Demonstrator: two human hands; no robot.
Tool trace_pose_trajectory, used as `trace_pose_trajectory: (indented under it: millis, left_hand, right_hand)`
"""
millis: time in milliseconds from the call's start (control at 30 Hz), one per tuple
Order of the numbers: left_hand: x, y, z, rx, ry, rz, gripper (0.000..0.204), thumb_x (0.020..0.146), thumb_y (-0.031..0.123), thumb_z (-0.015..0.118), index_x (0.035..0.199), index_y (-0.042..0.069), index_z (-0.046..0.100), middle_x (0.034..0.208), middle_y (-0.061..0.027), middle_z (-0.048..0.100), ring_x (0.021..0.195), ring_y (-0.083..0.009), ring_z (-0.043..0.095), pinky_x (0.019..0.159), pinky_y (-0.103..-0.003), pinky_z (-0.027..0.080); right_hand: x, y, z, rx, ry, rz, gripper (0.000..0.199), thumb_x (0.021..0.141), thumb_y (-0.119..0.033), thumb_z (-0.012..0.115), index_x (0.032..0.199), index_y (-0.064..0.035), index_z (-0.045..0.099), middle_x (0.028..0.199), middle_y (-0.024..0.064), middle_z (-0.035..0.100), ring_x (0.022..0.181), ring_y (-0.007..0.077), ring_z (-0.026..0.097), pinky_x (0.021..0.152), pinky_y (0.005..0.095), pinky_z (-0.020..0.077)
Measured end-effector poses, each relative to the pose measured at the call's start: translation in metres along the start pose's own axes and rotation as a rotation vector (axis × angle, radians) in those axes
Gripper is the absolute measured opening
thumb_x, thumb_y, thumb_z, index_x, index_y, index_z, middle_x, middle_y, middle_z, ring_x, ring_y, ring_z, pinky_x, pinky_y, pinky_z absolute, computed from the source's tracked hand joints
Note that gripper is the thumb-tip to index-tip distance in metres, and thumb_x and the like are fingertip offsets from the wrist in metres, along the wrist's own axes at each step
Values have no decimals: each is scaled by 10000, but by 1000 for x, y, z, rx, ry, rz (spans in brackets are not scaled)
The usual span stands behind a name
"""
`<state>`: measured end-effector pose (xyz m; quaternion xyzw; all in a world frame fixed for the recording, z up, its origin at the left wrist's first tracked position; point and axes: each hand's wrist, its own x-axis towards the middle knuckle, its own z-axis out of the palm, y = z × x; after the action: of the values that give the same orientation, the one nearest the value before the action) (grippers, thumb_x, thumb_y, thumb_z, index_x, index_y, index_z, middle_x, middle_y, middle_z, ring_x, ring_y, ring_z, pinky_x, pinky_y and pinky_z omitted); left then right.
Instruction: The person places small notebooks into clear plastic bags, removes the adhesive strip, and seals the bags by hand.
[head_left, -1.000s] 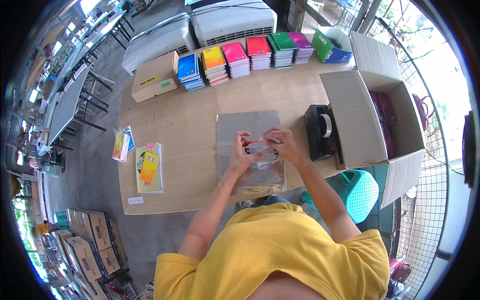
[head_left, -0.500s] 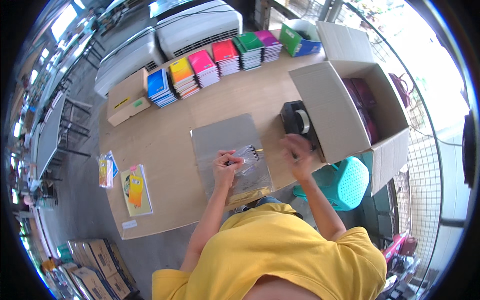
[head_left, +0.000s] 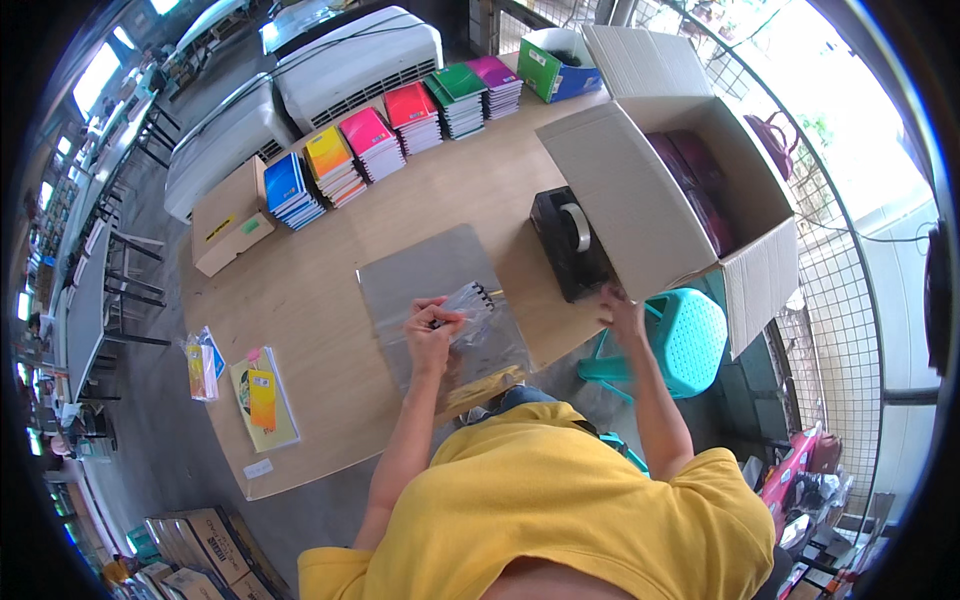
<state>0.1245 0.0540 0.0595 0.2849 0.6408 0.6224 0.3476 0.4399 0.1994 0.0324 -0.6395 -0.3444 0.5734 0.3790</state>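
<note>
Over a grey sheet (head_left: 420,262) on the table, my left hand (head_left: 430,338) is closed on a small spiral notebook in clear plastic (head_left: 474,308). Its black coil shows at the far right edge; my fingers cover the near left part. My right hand (head_left: 624,314) is at the near end of a black tape dispenser (head_left: 552,232), which carries a roll of pale tape (head_left: 577,228). The fingers of that hand are drawn together at the dispenser's end, and whatever is between them is too small to make out.
Stacks of coloured notebooks (head_left: 372,147) line the far edge. An open cardboard box (head_left: 640,215) with dark red items stands right, above a teal stool (head_left: 690,345). At left lie a yellow-covered book (head_left: 285,405) and packaged notebooks (head_left: 203,368). A closed carton (head_left: 225,240) sits far left.
My right hand has moved nearer to me and slightly right, from beside the tape roll to the dispenser's near end. The left hand keeps its hold on the wrapped notebook. The view has shifted.
</note>
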Motion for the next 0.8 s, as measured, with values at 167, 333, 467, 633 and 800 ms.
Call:
trace_pose_trajectory:
  millis: [167, 333, 467, 633, 800]
  left_hand:
    - [0, -6, 4, 5, 13, 55, 183, 627, -95, 770, 703, 70, 747, 971, -81, 622, 1060, -195, 576, 881, -328, 456]
    - [-2, -8, 2, 101, 12, 102, 173, 627, -74, 772, 704, 80, 753, 954, -89, 638, 1038, -209, 587, 882, -326, 461]
    - [-1, 5, 7, 146, 5, 103, 149, 627, -62, 770, 644, 82, 739, 955, -89, 644, 1025, -211, 594, 879, -321, 464]
    - [7, -4, -7, 95, -158, 109, 467, 661, -7, 797, 1101, 91, 673, 1048, -98, 630, 1057, -233, 591, 946, -354, 468]
    - [31, 24, -32, 309, -528, 234, 975, 668, 101, 847, 1496, 141, 335, 1107, -91, 600, 1078, -228, 592, 973, -359, 483]
  right_hand:
    - [-23, 61, 36, 341, -166, 321, 186, 937, -118, 639, 1117, -82, 610, 692, 15, 567, 535, 143, 526, 518, 309, 481]
    - [-112, -11, 116, 62, -478, -206, 631, 880, -46, 703, 1442, -45, 415, 639, 25, 590, 498, 105, 538, 456, 251, 427]
    - [-129, -33, 147, -203, -443, -362, 895, 846, -67, 753, 1548, -36, 199, 599, 19, 592, 480, 93, 532, 437, 248, 413]
    - [-118, 9, 151, -242, -394, -438, 989, 824, -113, 791, 1558, -53, 132, 572, 10, 568, 480, 94, 513, 450, 276, 406]
    - [-89, 43, 143, -486, -362, -729, 948, 797, -186, 829, 1521, -71, 228, 626, 21, 589, 517, 137, 541, 481, 332, 400]
